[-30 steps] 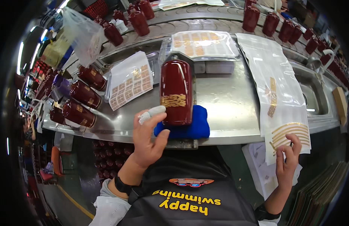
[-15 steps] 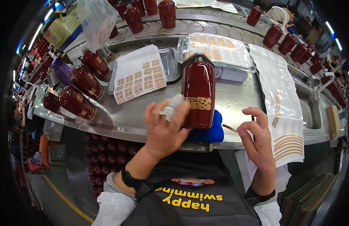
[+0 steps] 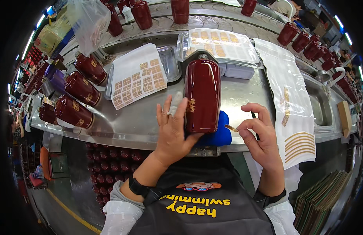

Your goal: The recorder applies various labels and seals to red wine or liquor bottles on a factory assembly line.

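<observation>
A dark red glass bottle (image 3: 203,94) lies tilted before me on a blue cloth (image 3: 222,133), its neck against a dark angled support (image 3: 189,59). My left hand (image 3: 170,131) grips its lower left side, with the thumb at its base and the other fingers apart. A whitish cover sits on one finger. Gold ornament (image 3: 190,105) shows at the bottle's left edge. Right of the bottle, my right hand (image 3: 260,133) pinches a short, curved gold strip (image 3: 231,128) between thumb and finger. A thin dark stick-like thing shows behind those fingers, its kind unclear.
Left stand several red bottles (image 3: 81,89) and a sheet of gold labels (image 3: 140,80) on a metal tray. Another label sheet (image 3: 224,44) lies behind the bottle. A long white sheet (image 3: 295,129) with curved gold strips lies right, beside a sink (image 3: 318,100). A conveyor (image 3: 162,32) carries bottles behind.
The bottle has turned, carrying its gold ornament from the front to the left edge. My left hand has settled against its side. My right hand has brought the gold strip slightly nearer.
</observation>
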Tool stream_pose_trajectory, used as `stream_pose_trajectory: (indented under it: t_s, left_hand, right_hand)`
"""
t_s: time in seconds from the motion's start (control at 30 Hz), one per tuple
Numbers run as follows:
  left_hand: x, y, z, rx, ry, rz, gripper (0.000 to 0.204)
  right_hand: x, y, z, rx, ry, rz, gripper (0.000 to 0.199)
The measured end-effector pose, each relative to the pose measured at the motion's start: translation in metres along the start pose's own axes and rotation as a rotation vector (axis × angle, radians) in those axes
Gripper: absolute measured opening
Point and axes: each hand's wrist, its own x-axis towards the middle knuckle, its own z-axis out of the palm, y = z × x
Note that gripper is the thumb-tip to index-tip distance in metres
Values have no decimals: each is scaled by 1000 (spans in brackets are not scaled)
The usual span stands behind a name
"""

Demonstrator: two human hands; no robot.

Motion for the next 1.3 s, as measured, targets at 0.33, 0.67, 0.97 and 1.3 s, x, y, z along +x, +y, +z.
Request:
stream_pose_trajectory:
  t_s: [0.33,0.67,0.97,1.3]
  left_hand:
    - [-1,-10,-4,-157,-47,-21,91]
    - [6,-8,1,1,-62,120,95]
    - [-6,-11,5,-46,-16,-15,94]
    - [-8,-4,13,-34,90,109,89]
  right_hand:
    - [1,-1,5,52,-3,-16,6]
    - [2,3,9,72,5,-23,8]
    - [13,-2,16,13,-43,-76,10]
    - [4,5,22,-102,-97,-125,6]
